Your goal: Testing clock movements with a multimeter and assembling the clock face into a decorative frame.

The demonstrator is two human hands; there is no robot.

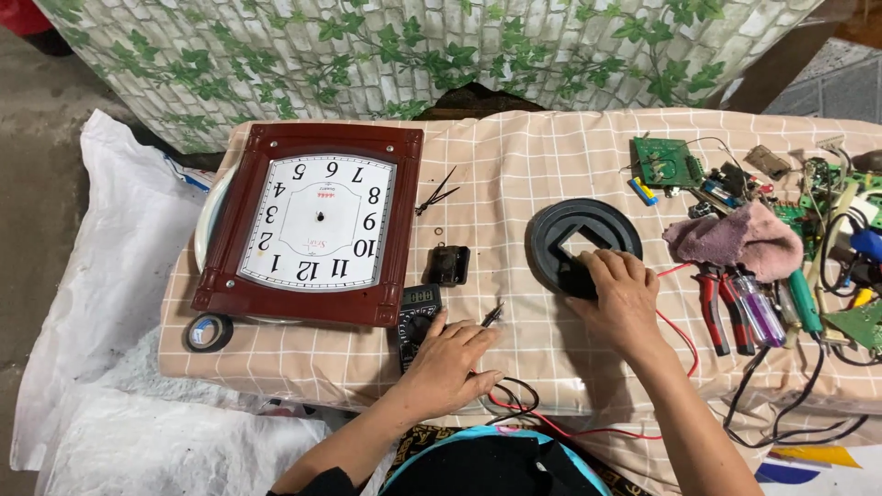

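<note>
Black plastic made up the round clock back cover (582,241) under my right hand (621,296), whose fingers (614,268) lay curled over its near rim, pressing rather than pinching. I judged the cover light, stiff and a little brittle at the square cut-out, best taken by the outer rim with thumb beneath. It lay flat on the checked cloth of the table (514,174).

My left hand (447,363) rested palm-down, its fingers (461,335) loosely closed; one touched the black multimeter (418,321), and a thin probe tip (492,315) poked out just past them. I could not tell whether it was truly gripped. The meter looked small, solid and smooth-sided, safest held by its flanks. Red and black leads (514,404) trailed toward me from under the left hand, limp and easy to snag.

Counted: one square clock face (317,223) in a dark red frame, beyond the left fingers, with no hands fitted; one small black movement box (449,264) between the two hands and farther from me; one loose set of clock hands (437,195) beyond that; one tape roll (209,332) left of the left hand; one pink rag (735,239) right of the right fingers; one pair of red-handled pliers (713,308) near it.
</note>
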